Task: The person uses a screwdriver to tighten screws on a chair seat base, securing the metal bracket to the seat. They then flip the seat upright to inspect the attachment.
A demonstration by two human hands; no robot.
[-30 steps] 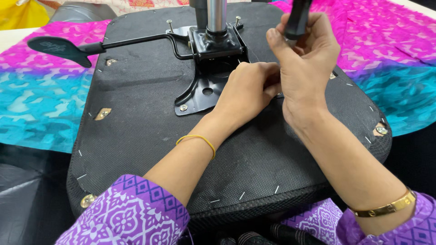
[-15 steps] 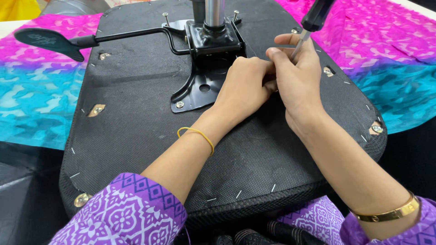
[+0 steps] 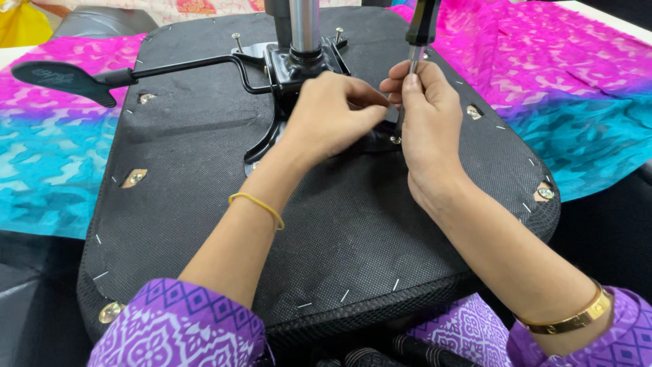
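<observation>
At far left the paddle lever point(image 3: 64, 79) lies flat on the upturned chair seat point(image 3: 204, 177). My left hand point(image 3: 333, 112) curls its fingers on the black metal bracket point(image 3: 272, 139). Just right, my right hand point(image 3: 424, 119) pinches the screwdriver point(image 3: 415, 41), upright, tip on the screw point(image 3: 394, 140) below my fingers; no labels show.

No packages, labels, signs (or screens).

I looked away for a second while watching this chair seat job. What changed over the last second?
The right hand slid down from the screwdriver handle to its shaft, tip now at a screw in the black mounting plate. The left hand stayed on the plate; the upturned seat unmoved.
</observation>
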